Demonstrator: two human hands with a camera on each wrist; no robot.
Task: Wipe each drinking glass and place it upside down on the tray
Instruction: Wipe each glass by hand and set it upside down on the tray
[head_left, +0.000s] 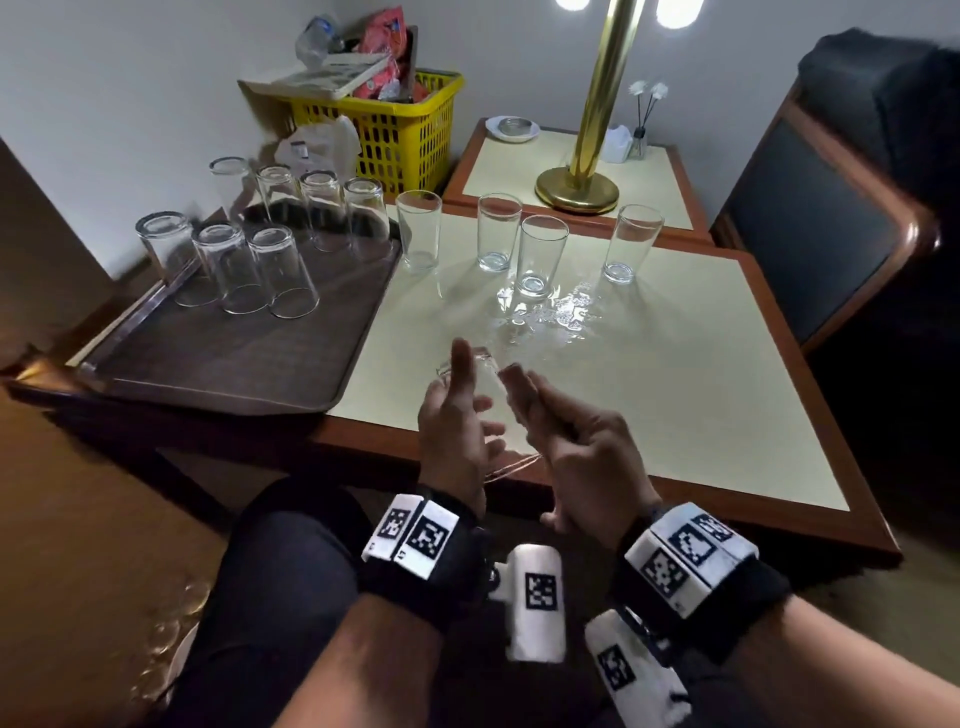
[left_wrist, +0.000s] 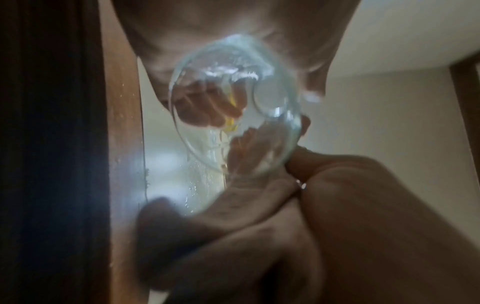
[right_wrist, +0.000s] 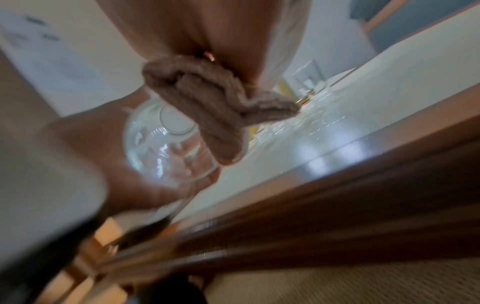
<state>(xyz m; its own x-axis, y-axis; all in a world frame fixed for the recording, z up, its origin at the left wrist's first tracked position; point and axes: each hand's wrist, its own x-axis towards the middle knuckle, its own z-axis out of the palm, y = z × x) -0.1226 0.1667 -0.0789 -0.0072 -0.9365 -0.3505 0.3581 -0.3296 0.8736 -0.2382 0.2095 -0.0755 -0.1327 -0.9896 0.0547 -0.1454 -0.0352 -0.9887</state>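
1. brown tray (head_left: 218, 358) sits at your far left with seven glasses already upside down on it (head_left: 283, 270); the near half of it is bare, so there's room for more.

2. four glasses stand upright on the table (head_left: 701, 364), right of the tray: one just beside the tray's edge (head_left: 420, 228), two close together (head_left: 540, 254), one further right (head_left: 631, 241). by my reading these are not wiped yet.

3. a wet patch (head_left: 550, 312) lies on the table by the pair and toward you.

4. your left hand (head_left: 457, 421) holds the glass (head_left: 475, 382) in the air over the table's near edge, fingers curled round its wall; the left wrist view shows its mouth facing that camera and its base (left_wrist: 270, 98) pointing away.

5. your right hand (head_left: 576, 441) pinches a brown cloth (right_wrist: 207, 102) just beside the glass.

6. so you're in the wiping step. whether the cloth touches the glass i can't tell.

7. next, i'd judge: finish inside and out, turn it mouth down, and carry it left to the bare part of the tray without knocking the ones there.

8. hard to make out: in the head view the cloth is hidden behind your right fingers, and the glass is nearly lost between your hands. both wrist views are blurred, so i can't say if the glass is dry. the tray's left rim is cut by shadow.
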